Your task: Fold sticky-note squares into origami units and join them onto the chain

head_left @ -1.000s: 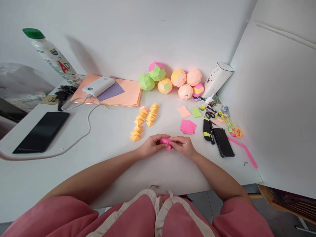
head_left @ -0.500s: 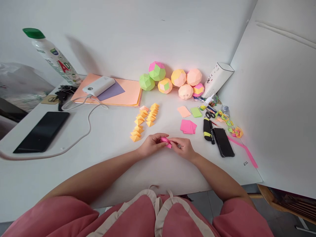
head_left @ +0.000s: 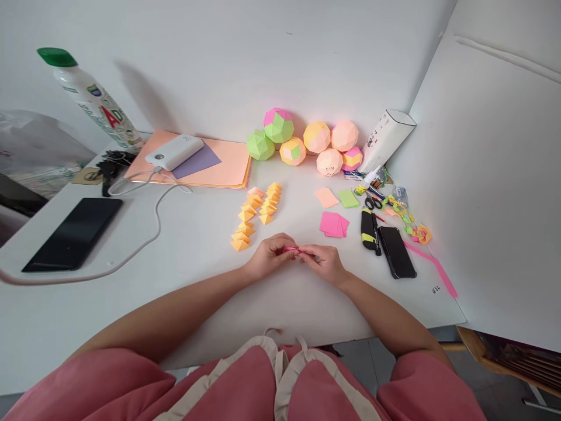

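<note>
My left hand and my right hand meet near the table's front middle, both closed on one small pink paper. Only a thin pink strip of it shows between the fingertips. Ahead and to the left stand two rows of folded orange paper pieces. Beyond my right hand lie pink paper squares, with a peach stack and a green stack behind them.
Several paper balls line the wall. On the right are a cutter, scissors, a phone and a white box. A tablet, power bank, cable and bottle are left.
The pink paper has turned between my fingers from a broad face to a thin edge. My fingertips are closer together. The things on the table have stayed in place.
</note>
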Demonstrator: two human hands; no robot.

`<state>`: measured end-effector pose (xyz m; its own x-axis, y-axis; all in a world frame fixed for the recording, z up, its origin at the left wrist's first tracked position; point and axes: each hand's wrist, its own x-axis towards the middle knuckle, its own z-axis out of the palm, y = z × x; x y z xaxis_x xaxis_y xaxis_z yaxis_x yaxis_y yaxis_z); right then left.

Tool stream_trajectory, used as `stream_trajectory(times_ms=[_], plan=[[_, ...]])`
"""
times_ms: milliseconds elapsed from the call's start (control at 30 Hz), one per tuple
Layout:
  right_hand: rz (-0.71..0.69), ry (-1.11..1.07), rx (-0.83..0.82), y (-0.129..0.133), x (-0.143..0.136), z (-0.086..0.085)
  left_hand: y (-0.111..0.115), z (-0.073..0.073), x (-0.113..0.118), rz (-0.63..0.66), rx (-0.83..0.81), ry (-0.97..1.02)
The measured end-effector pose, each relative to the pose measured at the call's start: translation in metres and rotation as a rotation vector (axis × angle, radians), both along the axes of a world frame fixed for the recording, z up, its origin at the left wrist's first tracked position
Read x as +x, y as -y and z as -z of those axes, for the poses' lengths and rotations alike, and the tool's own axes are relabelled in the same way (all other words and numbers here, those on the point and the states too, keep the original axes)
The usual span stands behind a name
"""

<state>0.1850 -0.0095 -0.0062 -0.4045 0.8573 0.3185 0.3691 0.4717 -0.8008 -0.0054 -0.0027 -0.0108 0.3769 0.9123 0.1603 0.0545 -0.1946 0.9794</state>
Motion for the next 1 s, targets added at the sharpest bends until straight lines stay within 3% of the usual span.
stream_trajectory(times_ms=[400,1000], plan=[[0.022,-0.122,-0.241,-0.0018,-0.0009,-0.0011,0.0011,-0.0041,-0.0007,0.017,-0.024,0.096],[0.014,-0.177,-0.368,-0.0003,-0.0002,-0.0025,0.0020,-0.0034,-0.0010,0.040,-0.011,0.121]])
